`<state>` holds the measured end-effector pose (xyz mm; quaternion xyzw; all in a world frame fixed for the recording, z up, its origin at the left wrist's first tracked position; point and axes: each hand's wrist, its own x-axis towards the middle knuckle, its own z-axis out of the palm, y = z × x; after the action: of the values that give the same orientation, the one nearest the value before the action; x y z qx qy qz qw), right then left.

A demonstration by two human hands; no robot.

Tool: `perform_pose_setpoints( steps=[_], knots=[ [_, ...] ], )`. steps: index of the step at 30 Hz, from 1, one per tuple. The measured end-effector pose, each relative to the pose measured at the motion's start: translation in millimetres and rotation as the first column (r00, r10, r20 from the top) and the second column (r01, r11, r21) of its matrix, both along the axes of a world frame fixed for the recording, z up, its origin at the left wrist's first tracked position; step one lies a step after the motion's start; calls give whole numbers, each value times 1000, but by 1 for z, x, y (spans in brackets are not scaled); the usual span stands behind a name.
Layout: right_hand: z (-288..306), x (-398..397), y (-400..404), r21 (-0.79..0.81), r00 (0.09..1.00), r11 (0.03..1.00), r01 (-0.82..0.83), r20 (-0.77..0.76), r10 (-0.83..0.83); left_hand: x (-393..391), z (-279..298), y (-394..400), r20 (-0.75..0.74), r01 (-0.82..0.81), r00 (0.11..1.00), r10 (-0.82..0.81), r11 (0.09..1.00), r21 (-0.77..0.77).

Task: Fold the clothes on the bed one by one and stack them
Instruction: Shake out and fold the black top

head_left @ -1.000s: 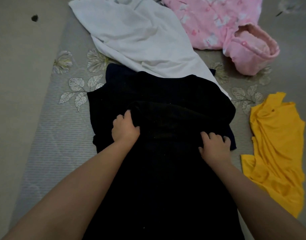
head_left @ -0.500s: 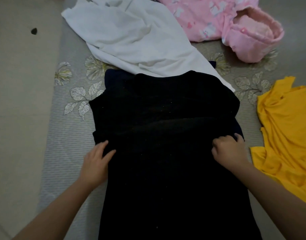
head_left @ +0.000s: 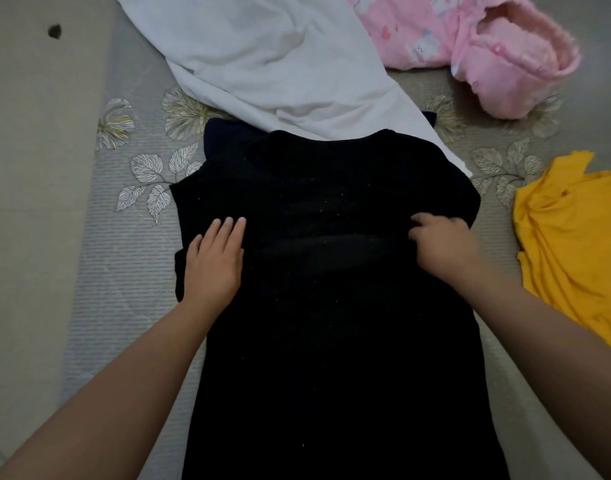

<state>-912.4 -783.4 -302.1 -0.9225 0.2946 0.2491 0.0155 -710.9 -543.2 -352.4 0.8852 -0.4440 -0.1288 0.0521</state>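
Observation:
A black garment [head_left: 331,306] lies spread lengthwise down the middle of the bed, its far part doubled over into a fold. My left hand [head_left: 214,261] rests flat with straight fingers on its left side. My right hand [head_left: 442,244] has curled fingers pinching the fold of black cloth near the right edge. A dark navy piece [head_left: 228,136] peeks out from under the black garment's far left corner.
A white garment [head_left: 269,57] lies crumpled at the far middle, overlapping the black one's top edge. A pink hooded piece [head_left: 487,46] sits far right, a yellow garment [head_left: 574,237] at the right. The grey leaf-patterned bedcover [head_left: 124,271] shows left; beige floor [head_left: 30,133] beyond.
My left hand let go of the bunched cloth, moved out to the left edge and now lies flat, slid inward a little. My right hand moved right and keeps pinching the fold.

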Motion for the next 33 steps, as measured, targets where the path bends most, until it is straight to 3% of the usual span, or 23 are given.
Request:
perform_pose_setpoints(
  steps=[2,5,9,11,13,14,16,19,21,22,25,27,30,33],
  knots=[
    [-3,-8,7,-28,995,999,-36,-89,33,1,-2,-1,-18,-35,999,37,991,127],
    [-5,-18,15,-61,981,997,-42,-191,29,1,-5,6,9,36,999,-40,966,256],
    [-2,-18,1,-113,974,993,-34,-225,8,3,-2,10,148,70,985,-83,993,90],
    [3,-14,-11,-114,996,993,-35,-83,25,6,10,2,96,35,995,-28,997,-67],
    [11,-9,-25,-53,977,998,-35,209,45,11,21,-9,34,-56,997,66,971,-233],
    [17,-5,-31,11,943,999,-49,329,42,14,25,-14,12,-92,995,98,962,-259],
    [33,2,-37,129,909,983,-127,413,63,20,33,-22,-2,-116,993,118,968,-223],
    [53,18,-34,245,939,923,-296,254,233,34,31,-28,-14,-184,983,184,981,-58],
    [54,27,-31,244,915,882,-403,78,397,45,28,-27,-25,-235,972,236,972,24],
    [53,27,-34,214,915,892,-398,26,402,48,27,-28,-27,-240,970,241,970,43],
    [62,29,-67,33,987,987,-158,43,157,53,27,-33,-43,-225,972,230,970,92],
    [72,27,-89,-89,994,995,-47,-98,39,55,25,-38,-49,-181,981,187,977,110],
    [63,25,-102,-142,904,983,-118,-426,47,57,23,-44,-70,-133,987,144,981,144],
    [51,27,-107,-226,922,971,-71,-385,-22,61,23,-48,-55,-139,987,148,980,146]
  ],
)
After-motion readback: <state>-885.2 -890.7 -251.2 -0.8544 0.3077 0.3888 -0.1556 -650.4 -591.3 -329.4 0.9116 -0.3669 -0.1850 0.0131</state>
